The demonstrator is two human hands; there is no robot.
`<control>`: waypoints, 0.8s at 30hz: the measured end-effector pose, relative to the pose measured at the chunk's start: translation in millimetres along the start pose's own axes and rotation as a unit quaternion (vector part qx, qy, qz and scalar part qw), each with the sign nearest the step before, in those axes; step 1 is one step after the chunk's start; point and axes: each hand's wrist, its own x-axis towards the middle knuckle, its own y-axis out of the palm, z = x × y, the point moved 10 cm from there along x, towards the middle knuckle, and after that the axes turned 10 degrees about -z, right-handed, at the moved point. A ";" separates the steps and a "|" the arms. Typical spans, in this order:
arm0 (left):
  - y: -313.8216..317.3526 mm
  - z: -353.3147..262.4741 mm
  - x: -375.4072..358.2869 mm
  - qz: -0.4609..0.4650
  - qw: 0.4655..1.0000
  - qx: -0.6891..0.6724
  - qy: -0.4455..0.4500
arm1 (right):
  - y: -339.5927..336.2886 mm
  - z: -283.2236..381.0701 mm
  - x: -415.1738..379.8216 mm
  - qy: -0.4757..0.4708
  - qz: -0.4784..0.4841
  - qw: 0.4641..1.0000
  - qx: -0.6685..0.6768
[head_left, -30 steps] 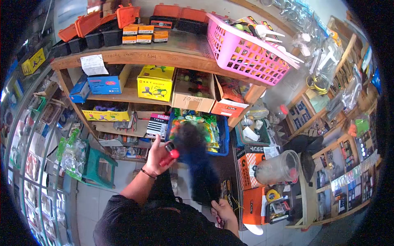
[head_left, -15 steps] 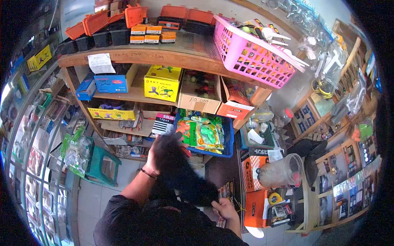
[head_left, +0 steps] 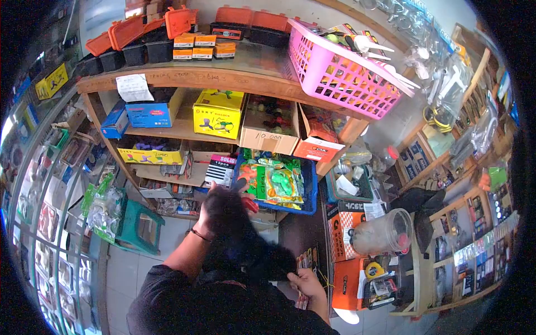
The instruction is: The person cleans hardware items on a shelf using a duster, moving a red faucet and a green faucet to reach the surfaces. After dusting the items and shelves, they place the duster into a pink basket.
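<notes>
A black plastic bag (head_left: 245, 240) hangs blurred in front of my chest. My left hand (head_left: 205, 216) is raised at the bag's upper end and is mostly covered by it; only the wrist with a dark band shows. A small red-tipped object (head_left: 250, 205) pokes out beside that hand, at the bag's top edge. My right hand (head_left: 305, 280) grips the bag's lower corner near my waist. Just behind the bag sits a blue crate (head_left: 309, 192) of green and orange packets.
Wooden shelves (head_left: 223, 78) hold a yellow box (head_left: 218, 113), cardboard boxes, orange-lidded cases and a tilted pink basket (head_left: 340, 72). A clear jar (head_left: 379, 229) lies on orange boxes at the right. A green stool (head_left: 137, 226) stands at the left by a glass display case.
The bag swung from upright and spread in front of the crate down over my left hand, hiding most of the red-tipped object. My right hand kept its grip low.
</notes>
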 end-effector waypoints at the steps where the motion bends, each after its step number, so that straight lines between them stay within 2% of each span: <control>1: -11.6 0.1 0.0 -0.032 0.993 -0.108 -0.019 | 0.1 -0.8 -0.1 0.001 0.000 1.000 0.000; 2: -20.9 2.2 -0.2 -0.064 0.974 -0.215 -0.037 | 1.5 -4.9 -1.2 0.039 0.002 0.997 0.067; 3: -27.1 -0.1 -2.8 -0.162 0.984 -0.073 0.003 | 3.0 -6.6 -3.0 0.076 0.005 0.988 0.132; 4: -16.6 -0.3 -2.0 -0.162 0.984 -0.075 0.004 | 1.9 -0.1 -5.9 0.077 0.006 0.989 0.130; 6: 17.3 -7.5 1.5 -0.060 0.995 0.065 0.036 | 6.7 22.5 -12.4 0.010 0.041 0.999 0.023; 8: -5.8 -4.1 2.7 -0.029 0.996 0.078 0.031 | 2.5 16.5 -8.5 0.013 0.009 0.998 0.057; 9: -11.3 3.5 1.1 0.019 0.998 -0.060 -0.018 | -2.7 12.5 -4.3 0.014 -0.024 0.996 0.089; 10: 8.7 0.8 -3.2 0.068 0.976 -0.195 -0.064 | -4.9 5.1 -1.1 0.010 -0.022 0.996 0.089; 12: 28.5 -1.9 -6.5 0.046 0.981 -0.186 -0.040 | 1.4 -11.8 -2.3 0.094 0.046 0.989 0.100; 13: 23.4 -4.6 -1.7 -0.025 0.997 -0.076 0.000 | 2.0 4.5 -6.1 0.042 0.053 0.995 0.068; 14: 13.5 -10.5 0.5 -0.097 0.994 0.035 0.040 | 0.1 15.1 -9.3 0.040 0.053 0.996 0.066; 15: 17.6 -8.1 -3.2 -0.058 0.998 0.004 0.009 | -9.8 38.3 -10.3 -0.012 0.008 1.000 0.017; 16: 8.1 -7.8 -4.3 -0.056 0.998 0.003 0.010 | -19.0 54.4 -10.7 -0.063 -0.036 0.997 -0.032; 17: -0.8 -3.5 -2.8 -0.025 0.995 -0.099 -0.012 | -32.0 15.8 4.9 -0.007 -0.070 0.995 -0.078; 18: 5.3 -4.1 -2.6 0.006 0.979 -0.201 -0.035 | -34.6 17.9 5.5 -0.009 -0.071 0.994 -0.078; 19: -17.4 -3.5 0.3 -0.115 0.978 -0.176 -0.004 | -28.3 15.6 4.8 0.012 -0.027 0.997 -0.070; 20: -16.7 -3.1 1.8 -0.113 0.978 -0.176 -0.004 | -21.2 12.9 3.3 0.033 0.016 0.997 -0.063; 22: -6.5 -8.3 3.4 -0.057 0.997 0.021 0.042 | -15.0 17.2 2.5 0.000 0.032 0.996 -0.085; 23: -10.1 -5.7 3.2 -0.052 0.997 -0.061 0.019 | -20.9 23.1 3.4 -0.028 -0.005 0.994 -0.102; 24: -12.3 -6.5 2.2 -0.116 0.988 -0.092 0.033 | -26.3 29.6 3.4 -0.056 -0.042 0.990 -0.119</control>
